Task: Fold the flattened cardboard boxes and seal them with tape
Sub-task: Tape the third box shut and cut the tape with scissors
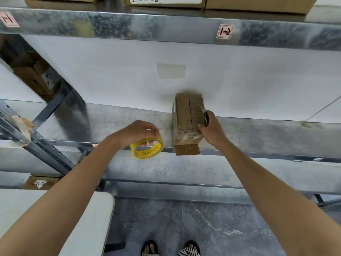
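A small brown cardboard box (185, 122) lies on the metal shelf (120, 124), its near end sticking out past the shelf's front edge. Clear tape shows on its near top. My right hand (212, 129) grips the box's right side, thumb on top, and also holds a dark cutter (206, 116) against the box. To the left, my left hand (137, 133) holds a yellow roll of tape (147, 148) by its upper rim, just over the shelf's front edge.
A white wall backs the shelf, with a strip of tape (171, 70) stuck on it. An upper shelf (166, 26) carries cardboard boxes (258, 4). A white table corner (88, 218) is at lower left, and a grey floor lies below.
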